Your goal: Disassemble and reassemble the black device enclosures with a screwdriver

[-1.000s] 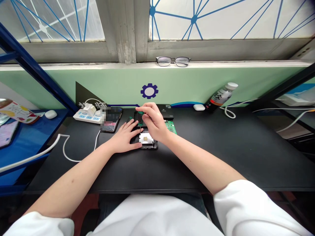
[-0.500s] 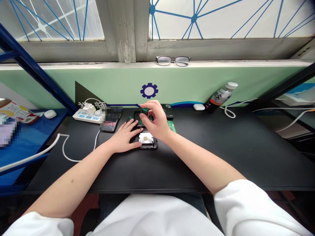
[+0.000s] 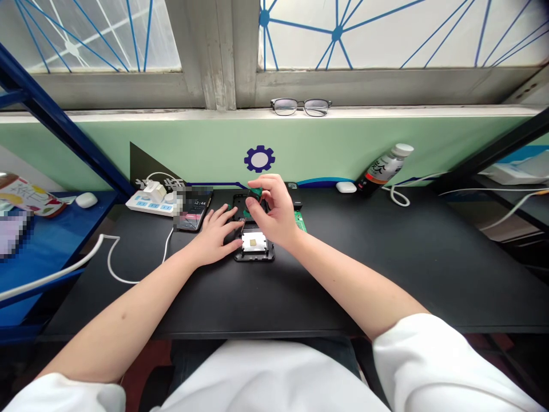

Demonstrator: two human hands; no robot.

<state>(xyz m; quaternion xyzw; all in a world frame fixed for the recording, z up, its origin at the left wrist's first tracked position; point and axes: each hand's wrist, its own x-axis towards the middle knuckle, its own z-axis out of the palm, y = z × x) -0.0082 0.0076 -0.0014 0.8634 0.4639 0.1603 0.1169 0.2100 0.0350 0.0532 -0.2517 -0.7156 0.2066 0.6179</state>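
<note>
My left hand lies flat with fingers spread on the black desk, pressing against the left side of a small black frame that holds a white square part with a gold centre. My right hand is closed around a green-handled screwdriver, held over the frame's far edge. A green circuit board peeks out just right of that hand.
A phone and a white power strip lie left of the hands, with a white cable trailing off. A bottle and a white case sit at the back right. Glasses rest on the sill. A blue shelf stands left.
My right hand has shifted slightly up and back with the screwdriver, turning it in the fingers. The left hand has stayed on the frame.
</note>
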